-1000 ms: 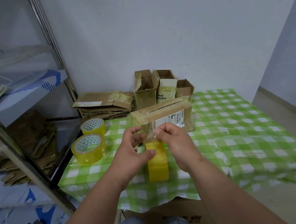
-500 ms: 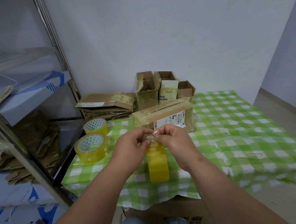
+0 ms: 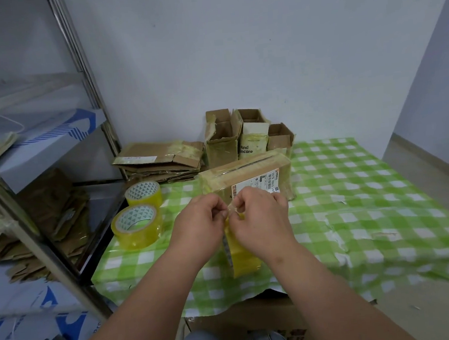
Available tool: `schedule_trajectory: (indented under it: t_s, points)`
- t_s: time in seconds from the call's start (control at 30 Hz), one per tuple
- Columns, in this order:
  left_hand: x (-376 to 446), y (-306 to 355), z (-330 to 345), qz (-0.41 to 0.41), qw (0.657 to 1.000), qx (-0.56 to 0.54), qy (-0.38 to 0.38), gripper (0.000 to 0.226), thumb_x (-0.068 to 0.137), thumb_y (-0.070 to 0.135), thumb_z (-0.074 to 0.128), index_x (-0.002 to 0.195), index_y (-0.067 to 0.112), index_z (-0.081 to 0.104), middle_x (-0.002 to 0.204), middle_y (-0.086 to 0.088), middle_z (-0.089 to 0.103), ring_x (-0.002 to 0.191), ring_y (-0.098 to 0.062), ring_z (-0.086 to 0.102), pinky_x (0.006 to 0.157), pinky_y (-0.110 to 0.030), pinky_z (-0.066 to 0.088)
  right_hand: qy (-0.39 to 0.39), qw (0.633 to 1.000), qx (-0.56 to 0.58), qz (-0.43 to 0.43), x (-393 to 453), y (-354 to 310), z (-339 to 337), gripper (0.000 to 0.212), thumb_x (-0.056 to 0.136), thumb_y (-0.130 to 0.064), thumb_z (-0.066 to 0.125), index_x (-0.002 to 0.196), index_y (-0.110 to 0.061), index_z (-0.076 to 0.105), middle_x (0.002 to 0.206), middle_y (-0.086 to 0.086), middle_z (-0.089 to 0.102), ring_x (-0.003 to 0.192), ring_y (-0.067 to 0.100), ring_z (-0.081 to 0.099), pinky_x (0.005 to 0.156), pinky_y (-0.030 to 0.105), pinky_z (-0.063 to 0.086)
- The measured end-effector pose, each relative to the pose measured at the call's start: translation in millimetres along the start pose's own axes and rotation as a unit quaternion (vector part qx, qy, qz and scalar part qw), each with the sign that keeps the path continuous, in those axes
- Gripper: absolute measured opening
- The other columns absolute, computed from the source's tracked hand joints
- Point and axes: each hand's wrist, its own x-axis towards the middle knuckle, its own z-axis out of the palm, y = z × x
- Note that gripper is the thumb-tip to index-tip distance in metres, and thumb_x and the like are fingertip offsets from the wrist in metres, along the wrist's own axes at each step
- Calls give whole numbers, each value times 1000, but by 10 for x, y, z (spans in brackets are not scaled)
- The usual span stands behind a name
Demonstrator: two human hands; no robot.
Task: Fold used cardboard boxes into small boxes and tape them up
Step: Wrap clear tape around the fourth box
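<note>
1. A metal shelving rack point(image 3: 46, 236) stands at far left, with flattened brown cardboard scraps point(image 3: 44, 214) heaped on its lower shelf
2. Two rolls of clear yellowish tape point(image 3: 138, 227) lie flat near the left edge of the tabletop point(image 3: 372, 210), which wears a glossy green-and-white checked cloth
3. Behind them sits a stack of flattened cardboard boxes point(image 3: 159, 159)
4. The left hand point(image 3: 196, 227) reaches in knuckles up, fingers curled, pinching the loose tape end against the right hand
5. A third tape roll point(image 3: 243, 253) stands on edge below both hands
6. The right hand point(image 3: 261, 218) mirrors it, fingers curled onto the same tape end
7. The taped small box point(image 3: 245, 173), rectangular with a white shipping label, rests just behind the hands
8. Three open cartons point(image 3: 247, 137) stand against the wall
</note>
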Motion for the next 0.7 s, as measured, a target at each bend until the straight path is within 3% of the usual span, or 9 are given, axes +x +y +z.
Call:
schedule_trajectory:
  t_s: [0.13,0.2,0.27,0.37,0.43,0.5,0.57,0.63,0.7]
  points:
    - [27,-35,31,-14,1000,-2,2,20,92,15,60,80,29,54,86,12,48,73,1,46,57,-11,29,20,1000,-10,13,-60,-13,79,27,87,-41,54,109,-25,54,111,-10,58,113,13,52,107,35,22]
    - [37,-75,46,-38,999,-21,11,20,91,12,59,78,26,55,86,11,50,73,1,46,58,-11,30,22,999,16,27,-93,-8,123,47,83,-50,53,122,-23,49,116,-8,56,117,16,51,107,39,26]
    - [39,-150,32,-111,989,-87,45,17,91,11,59,78,22,57,85,7,57,72,-5,50,59,-20,35,18,997,55,60,-108,42,92,72,78,-60,56,137,-24,38,124,-6,53,121,16,48,109,42,29]
    - [31,-363,-9,-267,925,-243,114,14,94,14,59,81,18,61,85,-2,64,75,-17,57,64,-30,46,-102,989,94,47,-141,87,-6,82,77,-67,62,145,-32,32,112,-12,58,103,4,42,109,43,28]
    - [33,-496,-5,-329,879,-322,127,11,92,16,62,82,18,63,88,-10,68,84,-28,65,77,-45,57,-200,972,118,20,-173,31,-6,86,76,-63,69,148,-37,29,104,-16,61,93,-1,35,108,40,25]
    - [25,-569,29,-362,854,-354,120,7,91,17,64,83,17,64,89,-16,71,87,-37,69,82,-57,57,-238,965,110,-17,-184,-35,61,80,77,-59,71,145,-40,34,105,-17,63,103,3,38,107,38,20]
    - [8,-594,45,-378,851,-344,126,6,92,14,62,87,12,64,89,-17,69,86,-36,67,82,-56,56,-242,965,96,-41,-179,-84,139,63,80,-55,70,136,-40,47,100,-14,66,112,9,42,107,38,18]
    - [-10,-662,33,-366,873,-291,138,12,93,16,59,84,8,61,80,-14,64,78,-33,60,76,-50,54,-235,967,82,-58,-161,-114,199,44,86,-51,66,126,-36,58,92,-13,65,110,9,46,109,41,16]
    - [4,-717,-18,-329,918,-186,121,19,95,20,58,81,8,61,76,-11,61,76,-30,57,67,-39,45,-217,971,62,-81,-140,-131,242,31,89,-50,61,115,-33,65,91,-14,61,111,12,46,110,43,15]
